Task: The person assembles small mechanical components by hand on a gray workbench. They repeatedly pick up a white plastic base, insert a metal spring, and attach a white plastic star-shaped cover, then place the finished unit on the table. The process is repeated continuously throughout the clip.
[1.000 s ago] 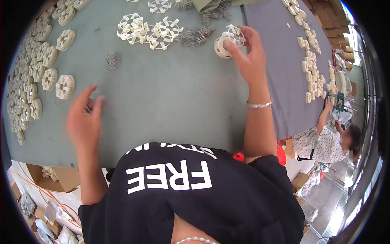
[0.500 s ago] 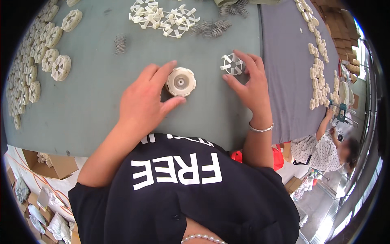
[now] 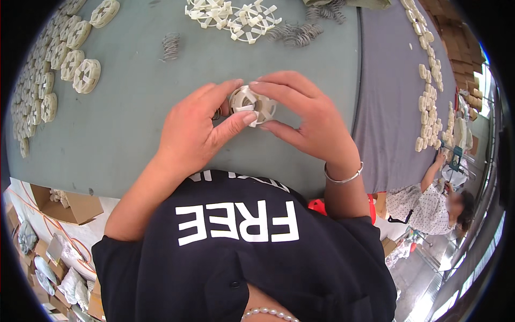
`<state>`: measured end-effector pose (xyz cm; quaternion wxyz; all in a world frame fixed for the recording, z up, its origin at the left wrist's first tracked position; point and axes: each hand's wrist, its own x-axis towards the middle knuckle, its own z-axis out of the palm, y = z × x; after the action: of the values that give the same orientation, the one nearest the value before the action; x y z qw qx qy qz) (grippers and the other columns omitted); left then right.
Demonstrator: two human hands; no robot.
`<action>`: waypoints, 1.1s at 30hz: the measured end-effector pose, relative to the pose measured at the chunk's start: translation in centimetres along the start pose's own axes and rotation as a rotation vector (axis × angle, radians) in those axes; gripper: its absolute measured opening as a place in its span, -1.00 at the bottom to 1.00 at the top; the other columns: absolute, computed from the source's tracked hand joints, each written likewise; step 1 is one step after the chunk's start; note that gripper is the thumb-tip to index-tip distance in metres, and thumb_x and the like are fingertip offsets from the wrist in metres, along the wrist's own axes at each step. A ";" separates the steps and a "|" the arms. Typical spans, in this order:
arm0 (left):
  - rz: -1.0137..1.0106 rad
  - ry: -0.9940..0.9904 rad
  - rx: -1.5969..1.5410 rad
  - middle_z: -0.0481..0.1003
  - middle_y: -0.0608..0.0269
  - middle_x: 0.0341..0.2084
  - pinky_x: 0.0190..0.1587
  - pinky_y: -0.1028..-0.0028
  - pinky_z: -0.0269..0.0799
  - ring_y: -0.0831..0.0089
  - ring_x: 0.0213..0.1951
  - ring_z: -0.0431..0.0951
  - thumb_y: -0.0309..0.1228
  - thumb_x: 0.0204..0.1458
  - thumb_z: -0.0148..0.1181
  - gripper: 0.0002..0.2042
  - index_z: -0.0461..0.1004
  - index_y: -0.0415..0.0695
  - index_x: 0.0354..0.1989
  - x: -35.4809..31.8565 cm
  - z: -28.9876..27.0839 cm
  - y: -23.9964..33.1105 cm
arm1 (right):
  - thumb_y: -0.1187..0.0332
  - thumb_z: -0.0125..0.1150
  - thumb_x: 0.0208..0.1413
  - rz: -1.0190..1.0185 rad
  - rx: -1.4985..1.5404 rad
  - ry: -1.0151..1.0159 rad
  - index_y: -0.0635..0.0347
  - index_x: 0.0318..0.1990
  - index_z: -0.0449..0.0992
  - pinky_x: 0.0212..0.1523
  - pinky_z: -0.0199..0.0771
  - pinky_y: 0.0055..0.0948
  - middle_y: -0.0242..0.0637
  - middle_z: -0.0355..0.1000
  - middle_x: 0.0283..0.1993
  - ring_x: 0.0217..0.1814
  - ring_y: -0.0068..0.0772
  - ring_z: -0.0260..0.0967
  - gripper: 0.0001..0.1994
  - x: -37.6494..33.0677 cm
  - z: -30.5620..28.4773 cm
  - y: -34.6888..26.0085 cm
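My left hand [image 3: 196, 121] curls its fingers and thumb around a round cream plastic housing [image 3: 242, 100] on the green table top. A white spoked plastic ring [image 3: 268, 110] is pinched in my right hand [image 3: 308, 110], tilted and partly overlapping the housing. My left thumb also reaches the ring's edge. Between the hands, the fingers cover part of both pieces, and I cannot tell whether the ring is seated on the housing. Ahead of my left hand lies a single coil spring [image 3: 170, 46].
Loose white spoked rings [image 3: 251, 24] and a heap of coil springs [image 3: 299, 35] lie at the far side. Many round cream assemblies [image 3: 86, 76] fill the left. More cream parts [image 3: 428, 112] line the grey cloth [image 3: 378, 118] at right, near another person [image 3: 424, 206].
My right hand has moved left, bringing the spoked ring over to the housing. My left hand stays around the housing, its thumb now at the ring. The view has shifted slightly.
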<state>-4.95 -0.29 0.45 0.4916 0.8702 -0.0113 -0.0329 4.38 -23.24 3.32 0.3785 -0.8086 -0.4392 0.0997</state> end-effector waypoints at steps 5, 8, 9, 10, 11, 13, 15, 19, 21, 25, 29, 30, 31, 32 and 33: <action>0.012 0.029 0.071 0.54 0.24 -0.32 -0.17 0.31 0.49 0.29 -0.29 0.53 -0.25 0.16 0.46 -0.45 0.53 -0.08 0.34 0.0 0.7 -0.5 | 0.43 0.61 -0.07 0.084 0.026 -0.082 0.11 0.28 0.62 0.16 0.60 -0.20 -0.24 0.56 0.19 0.17 -0.12 0.54 -0.35 0.4 0.7 0.3; 0.013 0.029 0.088 0.55 0.23 -0.31 -0.17 0.31 0.49 0.27 -0.29 0.54 -0.23 0.07 0.52 -0.38 0.54 -0.06 0.34 0.1 0.8 -0.2 | 0.44 0.63 -0.10 0.067 -0.002 -0.082 0.09 0.29 0.62 0.17 0.60 -0.19 -0.26 0.55 0.20 0.16 -0.12 0.54 -0.33 -0.3 1.0 1.2; 0.033 0.027 0.088 0.55 0.23 -0.31 -0.17 0.31 0.49 0.28 -0.29 0.54 -0.23 0.02 0.55 -0.35 0.54 -0.05 0.34 0.2 0.7 -0.2 | 0.45 0.63 -0.10 0.047 -0.032 -0.075 0.09 0.29 0.62 0.18 0.60 -0.19 -0.26 0.55 0.20 0.16 -0.12 0.54 -0.32 -0.3 0.9 1.5; 0.055 0.024 0.090 0.54 0.23 -0.32 -0.18 0.32 0.49 0.28 -0.30 0.54 -0.22 -0.02 0.58 -0.32 0.54 -0.04 0.34 0.2 0.7 -0.1 | 0.42 0.64 -0.10 0.061 -0.003 -0.072 0.09 0.28 0.62 0.18 0.60 -0.20 -0.25 0.55 0.20 0.16 -0.13 0.55 -0.33 -0.3 0.9 1.4; 0.039 0.022 0.125 0.54 0.23 -0.32 -0.17 0.32 0.49 0.28 -0.30 0.54 -0.23 -0.05 0.60 -0.31 0.54 -0.04 0.34 0.2 0.8 0.0 | 0.40 0.64 -0.09 0.075 0.026 -0.068 0.10 0.28 0.63 0.17 0.60 -0.21 -0.25 0.55 0.20 0.15 -0.14 0.55 -0.34 -0.3 0.9 1.3; 0.017 0.016 0.204 0.54 0.23 -0.34 -0.16 0.33 0.50 0.30 -0.31 0.53 -0.25 -0.11 0.63 -0.27 0.55 -0.03 0.34 0.2 0.9 0.1 | 0.40 0.61 -0.05 0.152 0.086 -0.057 0.12 0.26 0.63 0.18 0.60 -0.20 -0.21 0.55 0.20 0.15 -0.13 0.56 -0.39 -0.3 0.6 0.6; -0.053 -0.036 0.211 0.52 0.24 -0.38 -0.18 0.35 0.50 0.34 -0.32 0.53 -0.30 -0.11 0.62 -0.28 0.55 -0.02 0.33 -0.3 -0.2 0.0 | 0.46 0.53 0.03 0.271 0.147 -0.047 0.16 0.23 0.64 0.19 0.59 -0.19 -0.16 0.54 0.19 0.15 -0.10 0.56 -0.47 -0.5 -0.9 -1.5; -0.415 0.146 0.145 0.60 0.30 -0.29 -0.26 0.33 0.45 0.46 -0.35 0.49 -0.33 0.00 0.54 -0.38 0.55 -0.02 0.32 -2.9 -5.6 -4.0 | 0.59 0.35 0.07 0.063 0.488 0.233 0.24 -0.11 0.62 -0.03 0.57 -0.27 -0.12 0.57 -0.01 -0.06 -0.19 0.58 -0.79 -1.0 -6.4 -8.0; -0.235 0.622 0.553 0.60 0.33 -0.30 -0.26 0.39 0.41 0.51 -0.35 0.42 -0.37 0.04 0.53 -0.41 0.56 -0.11 0.30 -3.8 -9.5 -7.6 | 0.63 0.29 0.08 -0.028 0.729 0.408 0.24 -0.26 0.61 -0.14 0.56 -0.32 -0.14 0.58 -0.10 -0.16 -0.25 0.58 -0.89 -0.7 -7.9 -12.2; -0.301 0.559 0.377 0.60 0.26 -0.17 -0.16 0.32 0.45 0.38 -0.23 0.47 -0.33 0.10 0.51 -0.37 0.47 -0.16 0.36 -3.3 -9.6 -6.2 | 0.59 0.28 0.13 -0.206 0.806 0.451 0.25 -0.25 0.62 -0.17 0.54 -0.33 -0.13 0.57 -0.11 -0.19 -0.27 0.55 -0.93 -0.5 -7.7 -11.9; -0.053 0.336 0.606 0.58 0.17 -0.10 -0.08 0.21 0.52 0.20 -0.13 0.57 -0.25 0.13 0.49 -0.35 0.41 -0.18 0.38 2.4 -5.8 -5.3 | 0.54 0.26 0.18 -0.225 0.800 0.496 0.26 -0.24 0.62 -0.19 0.51 -0.35 -0.13 0.56 -0.12 -0.22 -0.30 0.53 -0.95 -0.3 -7.9 -10.6; -0.015 0.319 0.562 0.58 0.15 -0.09 -0.07 0.20 0.53 0.17 -0.11 0.58 -0.23 0.14 0.48 -0.34 0.40 -0.19 0.39 4.1 -5.2 -5.9 | 0.53 0.26 0.19 -0.232 0.793 0.502 0.27 -0.24 0.63 -0.19 0.51 -0.36 -0.13 0.56 -0.12 -0.23 -0.31 0.52 -0.95 -0.5 -8.2 -10.5; 0.017 0.295 0.528 0.57 0.13 -0.09 -0.06 0.18 0.54 0.13 -0.09 0.59 -0.22 0.15 0.47 -0.34 0.39 -0.19 0.39 5.5 -5.0 -6.1 | 0.52 0.26 0.20 -0.238 0.797 0.509 0.27 -0.24 0.63 -0.20 0.50 -0.36 -0.13 0.56 -0.12 -0.24 -0.32 0.52 -0.94 -0.7 -8.6 -10.4; 0.044 0.275 0.516 0.57 0.14 -0.09 -0.06 0.19 0.54 0.14 -0.10 0.59 -0.24 0.16 0.46 -0.35 0.39 -0.16 0.40 7.0 -4.7 -6.0 | 0.50 0.25 0.21 -0.248 0.796 0.514 0.27 -0.24 0.63 -0.20 0.50 -0.36 -0.13 0.56 -0.13 -0.25 -0.32 0.51 -0.94 -0.8 -8.9 -10.3; 0.069 0.252 0.507 0.57 0.14 -0.08 -0.07 0.20 0.54 0.14 -0.11 0.59 -0.25 0.16 0.45 -0.35 0.39 -0.13 0.41 8.4 -4.2 -5.9 | 0.49 0.25 0.22 -0.255 0.798 0.524 0.28 -0.24 0.63 -0.21 0.49 -0.37 -0.13 0.55 -0.13 -0.26 -0.33 0.50 -0.93 -1.1 -9.1 -10.3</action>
<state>3.66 5.95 -2.84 0.2568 0.9616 0.0126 0.0959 1.72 -25.50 16.69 0.7654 -0.5384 -0.3524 0.0064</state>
